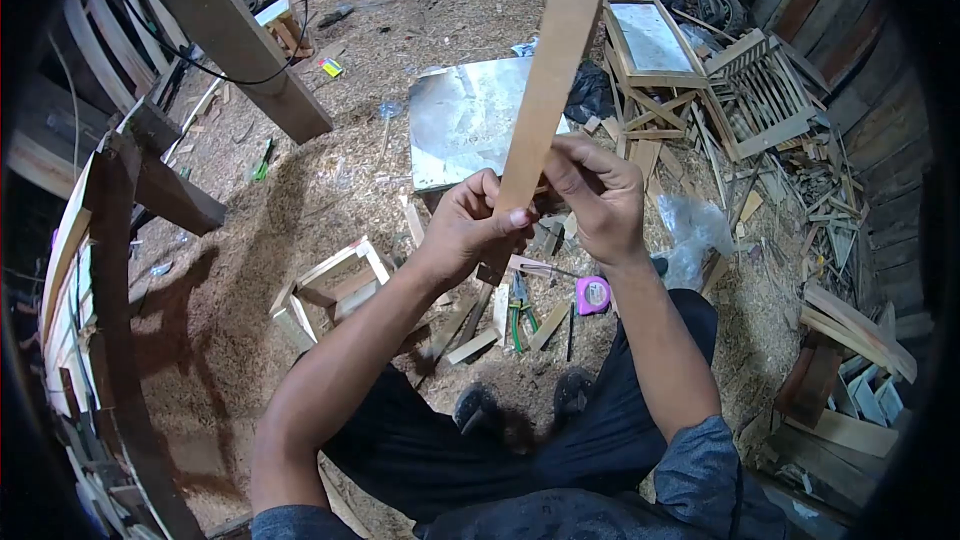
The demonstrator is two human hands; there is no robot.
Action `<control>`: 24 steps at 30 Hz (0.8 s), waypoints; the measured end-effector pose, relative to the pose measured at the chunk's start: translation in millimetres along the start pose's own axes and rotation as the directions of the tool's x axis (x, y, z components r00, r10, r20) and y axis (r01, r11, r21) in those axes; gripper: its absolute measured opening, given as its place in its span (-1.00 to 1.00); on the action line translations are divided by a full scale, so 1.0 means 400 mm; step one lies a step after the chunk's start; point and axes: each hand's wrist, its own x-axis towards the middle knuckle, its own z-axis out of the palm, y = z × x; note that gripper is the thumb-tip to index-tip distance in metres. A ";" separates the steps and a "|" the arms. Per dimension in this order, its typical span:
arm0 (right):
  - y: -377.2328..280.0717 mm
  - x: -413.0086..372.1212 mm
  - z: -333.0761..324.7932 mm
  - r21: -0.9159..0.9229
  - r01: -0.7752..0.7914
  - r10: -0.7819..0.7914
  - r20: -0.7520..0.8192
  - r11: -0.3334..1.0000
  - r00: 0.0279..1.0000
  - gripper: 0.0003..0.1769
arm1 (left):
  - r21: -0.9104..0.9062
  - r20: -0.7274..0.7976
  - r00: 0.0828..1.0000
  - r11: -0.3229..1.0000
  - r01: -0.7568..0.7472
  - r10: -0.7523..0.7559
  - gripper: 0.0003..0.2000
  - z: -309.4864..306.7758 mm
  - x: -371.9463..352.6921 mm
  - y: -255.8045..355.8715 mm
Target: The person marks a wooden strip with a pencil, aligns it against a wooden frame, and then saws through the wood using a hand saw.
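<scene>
Left grip (468, 228) and right grip (597, 197) clench, raised close together.

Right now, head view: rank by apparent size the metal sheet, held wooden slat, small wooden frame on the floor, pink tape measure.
1. metal sheet
2. wooden slat; it is held nearer the camera, so its place against the sheet is unsure
3. wooden frame
4. pink tape measure

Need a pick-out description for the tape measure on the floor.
Start at the sawdust floor below the raised wooden slat. Just under the right hand lies the tape measure. It alone is bright pink and rounded among pale, straight wood offcuts.
</scene>
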 end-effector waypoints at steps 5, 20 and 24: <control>-0.004 0.008 0.002 0.086 -0.095 0.110 -0.198 0.992 0.974 -0.66 | 0.323 -0.095 0.993 0.946 -0.039 0.073 -0.74 0.025 -0.003 0.008; 0.009 -0.014 0.022 -0.470 0.021 0.002 0.048 0.882 0.999 -0.77 | -0.037 0.039 0.966 0.967 -0.252 0.254 -0.67 -0.041 0.012 0.097; 0.009 -0.018 0.019 -0.493 0.138 -0.079 0.138 0.859 0.987 -0.75 | -0.087 0.002 0.967 0.963 -0.254 0.255 -0.75 -0.037 0.013 0.099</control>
